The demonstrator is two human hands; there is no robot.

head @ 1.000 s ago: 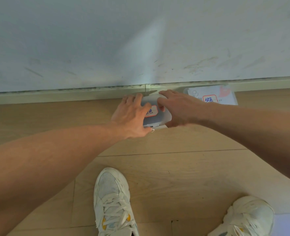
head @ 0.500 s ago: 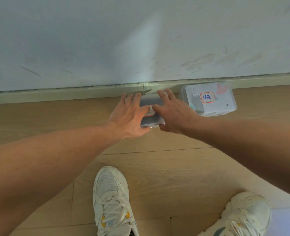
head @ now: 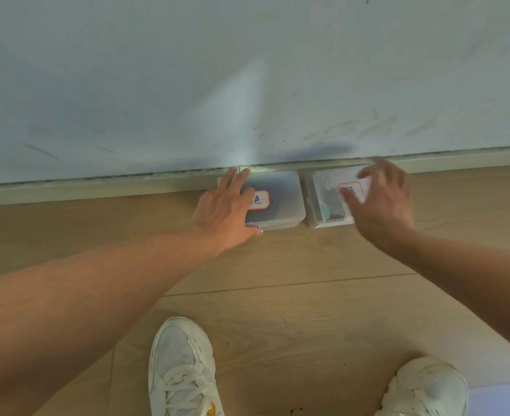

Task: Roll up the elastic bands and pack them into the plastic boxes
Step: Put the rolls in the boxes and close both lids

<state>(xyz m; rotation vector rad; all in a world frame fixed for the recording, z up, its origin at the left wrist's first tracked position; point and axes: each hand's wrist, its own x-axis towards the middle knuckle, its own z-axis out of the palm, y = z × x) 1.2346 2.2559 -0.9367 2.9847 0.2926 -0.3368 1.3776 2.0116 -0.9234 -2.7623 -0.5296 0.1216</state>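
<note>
Head view shows us two plastic boxes side by side on the wooden floor, right against the baseboard (head: 97, 186) of the pale wall. Our left hand (head: 228, 210) lies flat with straight fingers on the left box (head: 277, 199), which has its lid on and a red-edged label (head: 259, 200). Our right hand (head: 381, 202) is over the right box (head: 322, 199), fingers loosely spread; it is blurry, so we cannot tell if it grips anything. We see something pale blue inside that box. Our two white shoes (head: 181, 367) stand on the floor below.
</note>
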